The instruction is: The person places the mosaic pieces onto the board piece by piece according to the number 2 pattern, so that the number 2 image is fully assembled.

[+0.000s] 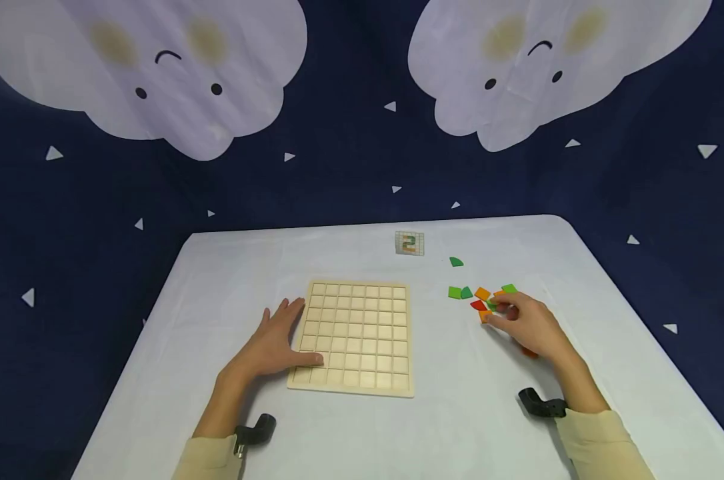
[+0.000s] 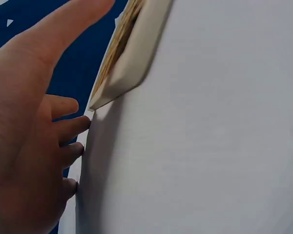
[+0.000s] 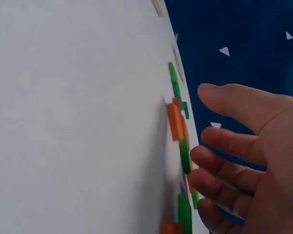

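A pale wooden grid board with square cells lies on the white table. My left hand is at its left side, fingers spread along the edge and thumb stretched over the lower left cells. In the left wrist view the board's corner shows near the thumb. Over a group of small flat coloured pieces hovers my right hand, fingers loosely bent with nothing between them in the right wrist view. Around its fingertips are an orange square, a red piece and a light green square. The hand partly hides several pieces.
A small card with a coloured grid pattern lies beyond the board. A dark green rounded piece sits apart from the group; a light green square lies at its left. Dark blue cloth with clouds stands behind the table.
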`<state>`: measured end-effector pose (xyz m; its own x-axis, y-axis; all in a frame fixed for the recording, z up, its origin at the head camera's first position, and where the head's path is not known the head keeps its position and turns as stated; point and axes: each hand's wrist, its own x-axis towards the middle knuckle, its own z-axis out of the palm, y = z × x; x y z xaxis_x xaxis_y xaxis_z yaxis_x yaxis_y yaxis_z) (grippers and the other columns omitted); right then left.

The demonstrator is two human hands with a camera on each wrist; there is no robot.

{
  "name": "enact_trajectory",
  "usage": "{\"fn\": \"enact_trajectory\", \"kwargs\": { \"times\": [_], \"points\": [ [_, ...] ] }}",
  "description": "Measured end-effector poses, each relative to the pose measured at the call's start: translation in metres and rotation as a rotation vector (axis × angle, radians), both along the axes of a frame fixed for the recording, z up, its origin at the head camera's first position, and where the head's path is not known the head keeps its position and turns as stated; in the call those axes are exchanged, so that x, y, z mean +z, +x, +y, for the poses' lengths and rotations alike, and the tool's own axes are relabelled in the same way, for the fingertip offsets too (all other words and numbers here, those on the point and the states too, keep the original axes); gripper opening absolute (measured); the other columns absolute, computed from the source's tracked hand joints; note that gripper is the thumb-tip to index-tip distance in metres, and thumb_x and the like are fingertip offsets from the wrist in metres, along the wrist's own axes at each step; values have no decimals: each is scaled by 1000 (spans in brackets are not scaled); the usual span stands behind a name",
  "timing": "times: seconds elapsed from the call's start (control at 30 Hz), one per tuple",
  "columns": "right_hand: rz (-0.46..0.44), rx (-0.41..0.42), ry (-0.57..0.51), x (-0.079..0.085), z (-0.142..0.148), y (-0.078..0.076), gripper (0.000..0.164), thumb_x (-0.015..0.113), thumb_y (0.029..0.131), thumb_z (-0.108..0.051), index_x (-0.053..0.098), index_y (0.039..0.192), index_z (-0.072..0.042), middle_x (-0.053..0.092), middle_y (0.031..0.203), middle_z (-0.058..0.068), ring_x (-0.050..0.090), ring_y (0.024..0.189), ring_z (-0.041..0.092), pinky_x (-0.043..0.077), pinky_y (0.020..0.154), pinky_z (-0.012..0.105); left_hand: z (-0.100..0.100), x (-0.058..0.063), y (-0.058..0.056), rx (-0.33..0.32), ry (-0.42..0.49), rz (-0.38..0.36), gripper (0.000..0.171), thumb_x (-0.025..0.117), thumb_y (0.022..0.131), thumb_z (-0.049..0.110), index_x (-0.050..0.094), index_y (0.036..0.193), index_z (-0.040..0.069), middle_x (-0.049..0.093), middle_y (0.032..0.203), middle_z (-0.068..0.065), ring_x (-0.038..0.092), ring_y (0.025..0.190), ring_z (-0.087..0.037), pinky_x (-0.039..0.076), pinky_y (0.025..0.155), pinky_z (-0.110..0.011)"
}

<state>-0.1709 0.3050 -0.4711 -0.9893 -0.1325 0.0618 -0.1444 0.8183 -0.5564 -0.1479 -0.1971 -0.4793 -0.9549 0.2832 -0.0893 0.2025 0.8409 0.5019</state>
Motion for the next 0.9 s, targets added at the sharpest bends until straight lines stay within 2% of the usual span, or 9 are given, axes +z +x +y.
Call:
{"fn": "enact_trajectory", "kwargs": {
  "times": [0.2, 0.47, 0.67, 0.9],
  "points": [
    [-14, -36, 97, -5, -8, 2, 61, 77, 77, -50, 63, 116, -5, 62, 92, 1, 52, 75, 18, 39, 63, 32, -1, -13, 1, -47, -46, 72, 130, 72, 56, 79, 21, 154, 9, 23, 157, -8, 6, 145, -28, -5, 114, -51],
    [60, -5, 151, -9, -11, 4, 42, 79, 78, -40, 70, 103, -8, 60, 90, 3, 51, 76, 20, 42, 65, 36, 0, -16, 3, -81, -19, 92, 127, 74, 57, 75, 25, 153, 8, 20, 158, -2, 2, 146, -27, -8, 114, -51],
    [88, 6, 144, -9, -13, 4, 29, 76, 81, -27, 70, 103, -10, 56, 81, 0, 49, 72, 18, 38, 60, 33, 0, -17, 3, -79, -17, 107, 127, 72, 57, 76, 25, 153, 8, 20, 158, -1, 3, 146, -27, -7, 114, -51],
    [102, 2, 133, -7, -15, 6, 23, 72, 80, -18, 72, 101, -9, 53, 75, -1, 49, 69, 17, 36, 56, 31, -1, -17, 4, -81, -19, 112, 127, 72, 57, 77, 25, 153, 9, 20, 158, 0, 3, 146, -26, -7, 114, -50]
  ]
}}
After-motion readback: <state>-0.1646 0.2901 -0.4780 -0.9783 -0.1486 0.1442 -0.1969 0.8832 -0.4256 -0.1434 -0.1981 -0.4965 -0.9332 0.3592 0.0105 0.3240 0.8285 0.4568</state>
